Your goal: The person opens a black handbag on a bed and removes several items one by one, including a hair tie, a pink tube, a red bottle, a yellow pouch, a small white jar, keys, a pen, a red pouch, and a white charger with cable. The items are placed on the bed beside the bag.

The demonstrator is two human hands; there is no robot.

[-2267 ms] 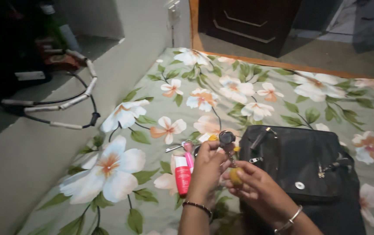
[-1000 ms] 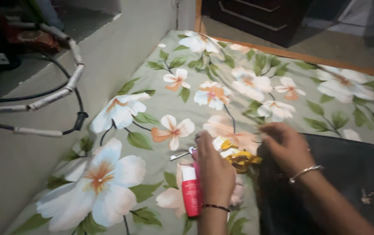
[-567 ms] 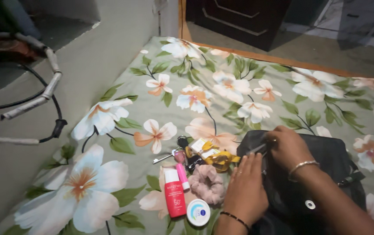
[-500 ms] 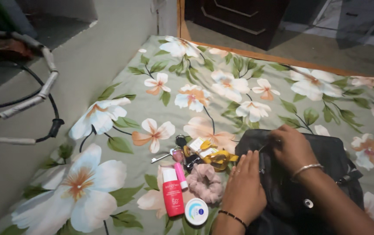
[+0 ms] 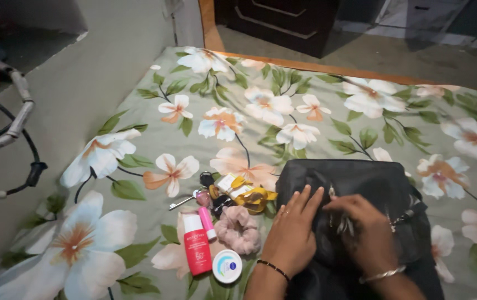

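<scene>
A black handbag [image 5: 377,183] lies on a flowered sheet [image 5: 260,111]. My left hand [image 5: 293,236] lies flat on the bag's left side, fingers spread. My right hand [image 5: 363,233] is on the bag's top, fingers curled at the zip opening; whether it grips anything I cannot tell. Just left of the bag lie a pink scrunchie [image 5: 239,229], a red tube [image 5: 195,244], a small round blue-and-white tin [image 5: 228,265], a thin pink stick [image 5: 207,222], a yellow strap [image 5: 252,197] and keys [image 5: 194,194].
The sheet covers a mattress on a grey floor [image 5: 83,83]. A black cable and wrapped hose [image 5: 16,128] curl on the floor at left. A dark wooden cabinet [image 5: 283,22] stands beyond the mattress's far edge.
My head has tilted so the bag sits more central. My left hand has moved from the small items onto the bag and flattened. My right hand stays at the bag's opening.
</scene>
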